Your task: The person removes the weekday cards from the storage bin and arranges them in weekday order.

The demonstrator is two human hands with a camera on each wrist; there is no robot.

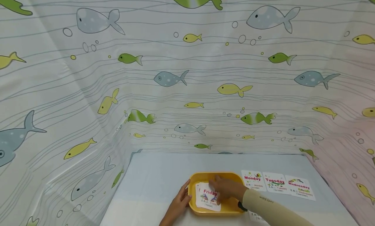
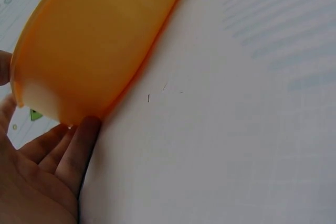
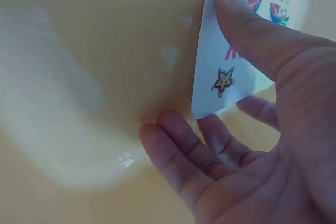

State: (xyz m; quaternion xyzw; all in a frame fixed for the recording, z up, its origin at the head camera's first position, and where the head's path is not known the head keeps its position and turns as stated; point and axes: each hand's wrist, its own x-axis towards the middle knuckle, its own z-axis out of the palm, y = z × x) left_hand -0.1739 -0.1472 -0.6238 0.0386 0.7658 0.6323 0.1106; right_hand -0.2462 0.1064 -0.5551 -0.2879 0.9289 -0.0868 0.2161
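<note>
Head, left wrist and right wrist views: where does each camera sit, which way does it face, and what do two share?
Head: worn on the head, facing forward and down; fish-print walls, tray, left hand, right hand.
Left wrist: on that wrist, facing the tray's outer side; left hand's fingers touch it.
Right wrist: on that wrist, facing into the tray; right hand's thumb lies on the Friday card.
Shared: head and right wrist both show the Friday card.
</note>
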